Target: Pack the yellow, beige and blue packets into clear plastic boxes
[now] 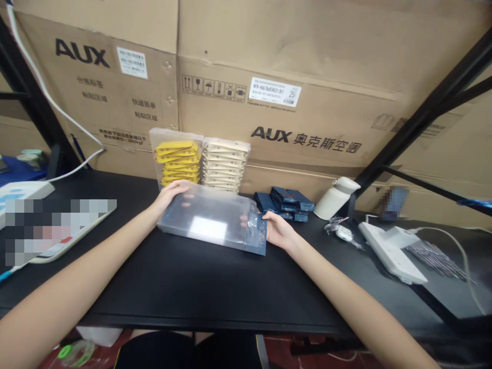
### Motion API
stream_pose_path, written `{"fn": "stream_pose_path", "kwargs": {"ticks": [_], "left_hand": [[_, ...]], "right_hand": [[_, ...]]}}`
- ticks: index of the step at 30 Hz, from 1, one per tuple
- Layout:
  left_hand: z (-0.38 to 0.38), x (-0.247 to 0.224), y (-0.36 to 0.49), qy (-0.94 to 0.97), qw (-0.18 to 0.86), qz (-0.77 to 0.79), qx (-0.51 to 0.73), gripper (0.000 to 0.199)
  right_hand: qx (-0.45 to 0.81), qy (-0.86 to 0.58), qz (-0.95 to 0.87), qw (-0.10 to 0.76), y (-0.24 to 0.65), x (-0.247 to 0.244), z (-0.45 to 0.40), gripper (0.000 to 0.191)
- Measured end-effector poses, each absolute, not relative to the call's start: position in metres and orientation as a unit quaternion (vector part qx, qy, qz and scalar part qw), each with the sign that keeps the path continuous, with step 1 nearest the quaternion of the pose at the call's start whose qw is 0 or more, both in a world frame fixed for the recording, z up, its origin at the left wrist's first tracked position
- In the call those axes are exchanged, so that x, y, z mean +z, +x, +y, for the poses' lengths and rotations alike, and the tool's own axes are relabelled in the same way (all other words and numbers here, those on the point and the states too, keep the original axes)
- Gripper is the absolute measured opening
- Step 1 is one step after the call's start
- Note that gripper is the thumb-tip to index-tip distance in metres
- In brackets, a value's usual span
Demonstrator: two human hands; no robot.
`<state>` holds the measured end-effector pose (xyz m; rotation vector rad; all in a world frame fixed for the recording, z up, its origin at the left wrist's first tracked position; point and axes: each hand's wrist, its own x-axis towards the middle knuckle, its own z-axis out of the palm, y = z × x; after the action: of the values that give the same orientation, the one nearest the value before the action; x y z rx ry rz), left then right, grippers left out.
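A clear, frosted plastic box (215,210) lies tilted on its side above the black table, its left end gripped by my left hand (172,196). My right hand (279,231) is closed around a small dark blue packet (259,237) at the box's right end. That packet sits at or partly inside the end; how deep, I cannot tell. Some right fingers show through the plastic. Behind my right hand lies a loose pile of similar dark blue packets (286,201). Beyond the box stand two clear boxes, one with yellow packets (180,159), the other with cream packets (223,166).
Large cardboard cartons (307,118) wall off the back of the black table (184,287). To the right are a white bottle (335,199), keys (343,233), a white power strip (394,253) and a bundle of thin sticks (438,260). A blurred-out tablet-like device (92,225) lies left.
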<state>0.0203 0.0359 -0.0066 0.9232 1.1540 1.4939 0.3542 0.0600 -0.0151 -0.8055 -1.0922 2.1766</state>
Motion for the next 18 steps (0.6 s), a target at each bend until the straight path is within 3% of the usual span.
{"fn": "stream_pose_path", "kwargs": {"ticks": [7, 18], "left_hand": [[0.039, -0.011, 0.015, 0.386, 0.518, 0.479, 0.594, 0.034], [0.035, -0.013, 0.025, 0.433, 0.525, 0.497, 0.538, 0.036]], "right_hand": [[0.782, -0.239, -0.445, 0.365, 0.348, -0.014, 0.054, 0.059], [0.77, -0.244, -0.455, 0.375, 0.353, -0.02, 0.061, 0.054]]}}
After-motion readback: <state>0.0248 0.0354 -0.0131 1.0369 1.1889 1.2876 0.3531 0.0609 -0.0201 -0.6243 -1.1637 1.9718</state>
